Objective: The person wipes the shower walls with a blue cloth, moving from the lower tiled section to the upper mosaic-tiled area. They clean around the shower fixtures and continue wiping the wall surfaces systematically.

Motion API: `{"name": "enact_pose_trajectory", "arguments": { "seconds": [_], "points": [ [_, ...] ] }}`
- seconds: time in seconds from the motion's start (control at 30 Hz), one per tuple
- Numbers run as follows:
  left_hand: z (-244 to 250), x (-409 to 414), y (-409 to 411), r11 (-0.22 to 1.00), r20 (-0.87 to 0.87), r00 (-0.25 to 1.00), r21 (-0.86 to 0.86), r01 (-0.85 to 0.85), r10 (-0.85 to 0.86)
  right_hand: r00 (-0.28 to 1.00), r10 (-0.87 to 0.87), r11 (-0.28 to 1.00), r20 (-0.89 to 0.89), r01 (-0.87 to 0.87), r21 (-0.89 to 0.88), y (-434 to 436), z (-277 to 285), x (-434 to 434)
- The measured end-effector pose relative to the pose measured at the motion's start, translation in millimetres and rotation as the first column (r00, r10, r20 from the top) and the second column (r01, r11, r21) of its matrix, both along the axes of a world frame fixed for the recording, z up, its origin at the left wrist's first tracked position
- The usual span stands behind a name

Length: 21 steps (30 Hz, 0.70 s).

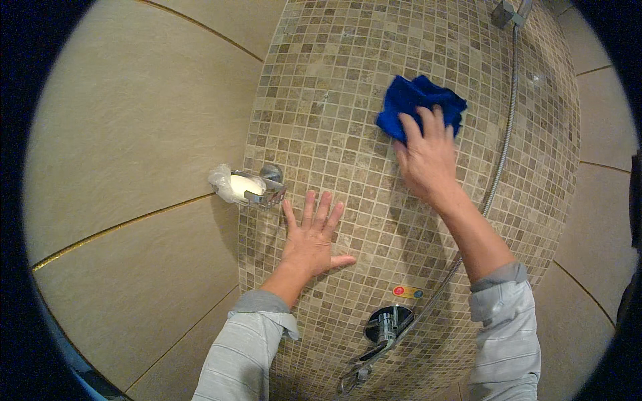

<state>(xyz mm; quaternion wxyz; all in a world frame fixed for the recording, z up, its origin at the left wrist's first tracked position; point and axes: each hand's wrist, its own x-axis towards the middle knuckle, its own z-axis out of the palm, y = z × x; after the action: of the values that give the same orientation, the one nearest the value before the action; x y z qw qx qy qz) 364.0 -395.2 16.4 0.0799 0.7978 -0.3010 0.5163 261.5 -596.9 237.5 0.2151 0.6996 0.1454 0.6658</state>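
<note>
My right hand presses a crumpled blue cloth against a wall of small beige and brown mosaic tiles. Its fingers are spread over the cloth's lower part and look slightly blurred. Lower and to the left, my left hand lies flat on the same tiles, fingers apart and holding nothing. Just beyond its fingertips, a metal wire soap dish is fixed to the wall. In the dish lies a pale bar of soap, partly wrapped in clear plastic.
A metal shower hose hangs from a holder and passes behind my right forearm. Below are a chrome mixer tap and a hot-and-cold sticker. Large beige tiles line the left wall.
</note>
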Motion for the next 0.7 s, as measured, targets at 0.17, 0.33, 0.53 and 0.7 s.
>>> {"name": "enact_pose_trajectory", "arguments": {
  "seconds": [0.17, 0.33, 0.53, 0.7],
  "points": [
    [1.6, -1.1, 7.5, 0.998, -0.034, 0.998, 0.022, -0.060, 0.060, 0.987, 0.107, 0.962, -0.122, -0.134, -0.238, 30.7, -35.0, 16.8],
    [24.4, -29.8, 6.8, 0.982, -0.291, 0.942, 0.142, -0.128, 0.165, 0.927, 0.012, 0.919, -0.376, -0.158, -0.361, 6.0, -88.3, -13.5],
    [12.4, -16.0, 4.9, 0.995, -0.219, 0.973, 0.075, -0.058, 0.073, 0.929, -0.076, 0.905, -0.361, -0.088, -0.417, -43.1, -83.1, -45.7],
    [3.6, -4.3, 7.5, 1.000, -0.110, 0.994, 0.014, 0.002, -0.001, 0.995, 0.025, 0.956, -0.100, -0.053, -0.289, -72.0, -48.3, -68.5]
  ]
}}
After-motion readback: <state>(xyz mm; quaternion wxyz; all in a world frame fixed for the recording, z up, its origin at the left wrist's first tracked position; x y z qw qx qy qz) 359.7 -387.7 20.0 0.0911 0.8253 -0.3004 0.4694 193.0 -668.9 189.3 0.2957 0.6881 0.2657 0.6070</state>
